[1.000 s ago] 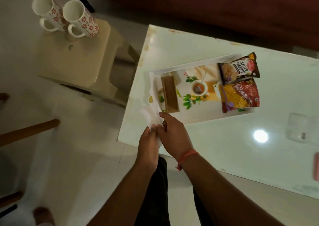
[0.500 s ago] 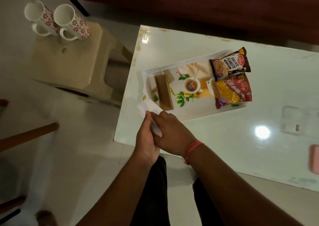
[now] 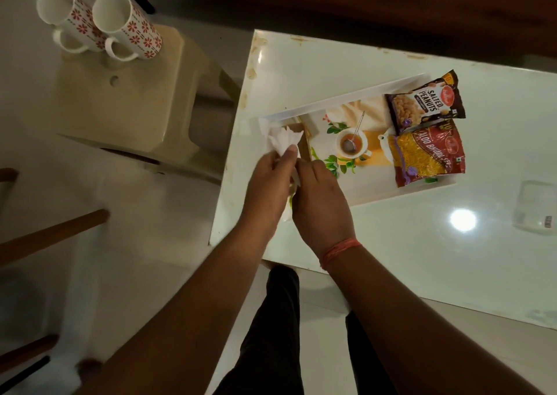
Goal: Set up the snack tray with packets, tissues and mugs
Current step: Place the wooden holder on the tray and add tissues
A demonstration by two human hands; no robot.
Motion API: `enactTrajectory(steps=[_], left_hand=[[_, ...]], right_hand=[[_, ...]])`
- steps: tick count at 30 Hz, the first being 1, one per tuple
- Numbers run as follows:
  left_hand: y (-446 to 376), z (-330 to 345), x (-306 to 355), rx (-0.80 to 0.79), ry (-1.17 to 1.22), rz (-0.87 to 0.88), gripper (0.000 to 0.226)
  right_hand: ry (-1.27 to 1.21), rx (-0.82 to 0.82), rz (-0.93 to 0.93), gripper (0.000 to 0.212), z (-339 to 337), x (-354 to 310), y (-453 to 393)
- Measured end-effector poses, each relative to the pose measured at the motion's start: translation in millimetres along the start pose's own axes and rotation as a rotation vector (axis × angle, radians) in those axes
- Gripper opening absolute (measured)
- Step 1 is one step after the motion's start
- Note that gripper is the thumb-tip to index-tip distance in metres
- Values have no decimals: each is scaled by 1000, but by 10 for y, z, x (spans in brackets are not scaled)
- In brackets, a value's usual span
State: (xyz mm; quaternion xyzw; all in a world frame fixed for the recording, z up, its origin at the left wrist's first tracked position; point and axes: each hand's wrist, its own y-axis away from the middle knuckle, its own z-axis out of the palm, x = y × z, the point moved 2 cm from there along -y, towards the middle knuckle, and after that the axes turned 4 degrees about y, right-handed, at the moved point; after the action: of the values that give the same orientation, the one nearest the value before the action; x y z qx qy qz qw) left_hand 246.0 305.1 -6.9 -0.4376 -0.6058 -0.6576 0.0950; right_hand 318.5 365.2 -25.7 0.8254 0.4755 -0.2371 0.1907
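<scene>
Both hands met over the tray's [image 3: 340,98] left end, above the counter's [image 3: 391,244] left edge. The left hand [image 3: 268,180] pinched a crumpled white tissue [image 3: 283,141] between thumb and fingers, lifting its fanned top over a wooden holder [image 3: 306,141] in the tray's left corner. This looked like shaping the tissue to stand in the holder. The right hand [image 3: 319,201] was curled closed, touching the tissue's lower end, probably to steady it.

Two snack packets, salted peanuts [image 3: 425,105] and a red sev bag [image 3: 428,156], lay touching at the tray's right end, which left the tray's printed middle bare, likely room for mugs. Two flowered mugs [image 3: 99,22] stood side by side at the far edge of a beige stool [image 3: 120,102], well apart from the tray, across a gap of floor. The counter's near half was mostly open.
</scene>
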Motion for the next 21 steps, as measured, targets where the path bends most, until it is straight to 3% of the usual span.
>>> enactTrajectory(steps=[4, 11, 15, 21], left_hand=[[-509, 24, 296, 118, -225, 94, 55], [-1016, 188, 425, 70, -607, 260, 35], [-1123, 201, 328, 129, -651, 254, 31], [-1175, 160, 266, 186, -647, 277, 27]], right_hand=[[23, 33, 36, 45, 190, 116, -180], [166, -7, 199, 27, 455, 394, -317], [175, 73, 216, 21, 399, 330, -309], [181, 49, 243, 21, 454, 312, -300]])
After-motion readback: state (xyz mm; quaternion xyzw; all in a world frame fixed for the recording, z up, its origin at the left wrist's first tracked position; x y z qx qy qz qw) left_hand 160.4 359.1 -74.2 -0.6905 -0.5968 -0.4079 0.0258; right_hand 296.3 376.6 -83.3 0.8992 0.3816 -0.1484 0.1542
